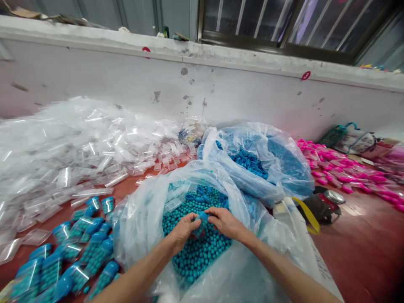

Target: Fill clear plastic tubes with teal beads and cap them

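Blue-topped container (202,219) sits between my hands, just above the loose teal beads (195,265) in the open bead bag (135,219). Across the red surface (356,252), the big heap of clear cases (85,147) lies loose on my left; a knock could send some sliding among the filled packs (97,256) and mix the two. The bag's wall is soft plastic, so a forearm leaning on it could fold the rim and let beads roll out. My left hand (180,232) is closed in a pinch on the container's body, my right hand (227,223) pinched at its blue top, though fingers partly hide the grip. Uneven pressure could seat that top crooked; I can't tell how firmly it's on. Even one bead caught underneath could hold it ajar.
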The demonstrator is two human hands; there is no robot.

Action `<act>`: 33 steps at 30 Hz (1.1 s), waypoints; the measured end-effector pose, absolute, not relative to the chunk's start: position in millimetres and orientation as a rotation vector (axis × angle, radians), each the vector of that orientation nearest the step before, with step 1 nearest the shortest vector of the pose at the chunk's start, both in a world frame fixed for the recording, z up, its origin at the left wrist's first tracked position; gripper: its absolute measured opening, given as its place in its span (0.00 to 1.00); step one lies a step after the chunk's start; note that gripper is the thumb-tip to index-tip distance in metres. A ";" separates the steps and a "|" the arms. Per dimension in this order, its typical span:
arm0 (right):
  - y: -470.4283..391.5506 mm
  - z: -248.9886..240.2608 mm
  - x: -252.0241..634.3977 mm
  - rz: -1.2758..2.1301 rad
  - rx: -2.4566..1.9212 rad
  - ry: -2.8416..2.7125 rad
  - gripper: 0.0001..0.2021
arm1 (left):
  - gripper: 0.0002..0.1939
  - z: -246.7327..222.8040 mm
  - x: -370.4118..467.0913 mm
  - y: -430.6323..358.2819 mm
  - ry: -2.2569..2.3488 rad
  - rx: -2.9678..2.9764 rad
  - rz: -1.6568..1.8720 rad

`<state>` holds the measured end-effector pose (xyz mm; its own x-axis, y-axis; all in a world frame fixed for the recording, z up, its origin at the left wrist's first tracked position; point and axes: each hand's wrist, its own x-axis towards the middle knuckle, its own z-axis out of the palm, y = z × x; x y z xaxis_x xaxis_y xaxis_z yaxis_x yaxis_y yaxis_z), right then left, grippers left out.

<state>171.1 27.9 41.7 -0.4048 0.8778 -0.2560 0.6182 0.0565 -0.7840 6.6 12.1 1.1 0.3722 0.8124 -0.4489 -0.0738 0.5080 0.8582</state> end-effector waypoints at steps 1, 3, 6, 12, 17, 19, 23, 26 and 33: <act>26.9 42.0 170.5 1.332 -1.523 -2.009 0.13 | 0.24 0.9 6.9 10.2 1.004 0.865 0.670; 24.4 41.7 169.5 1.345 -1.530 -1.973 0.11 | 0.27 0.0 7.6 6.1 0.956 0.853 0.683; 19.0 41.8 168.6 1.212 -1.500 -2.031 0.13 | 0.34 0.3 8.5 0.6 0.910 0.812 0.730; 6.4 46.6 165.3 1.053 -1.406 -2.119 0.16 | 0.43 12.3 15.1 -6.7 0.937 0.676 0.804; -5.1 38.7 159.9 0.786 -1.300 -2.293 0.15 | 0.34 15.5 22.1 -13.3 1.084 0.701 0.833; -6.0 36.9 162.4 0.751 -1.260 -2.329 0.14 | 0.33 15.4 21.0 -15.5 1.140 0.708 0.828; 8.0 44.7 176.9 1.177 -1.232 -2.209 0.10 | 0.33 22.2 11.2 -16.4 1.106 0.807 0.760; 23.1 50.3 181.8 1.576 -1.354 -1.880 0.16 | 0.33 30.5 3.9 -15.7 1.068 0.923 0.680; 8.3 55.9 155.6 1.351 -1.362 -1.814 0.18 | 0.36 32.1 9.7 -21.4 1.190 0.949 0.839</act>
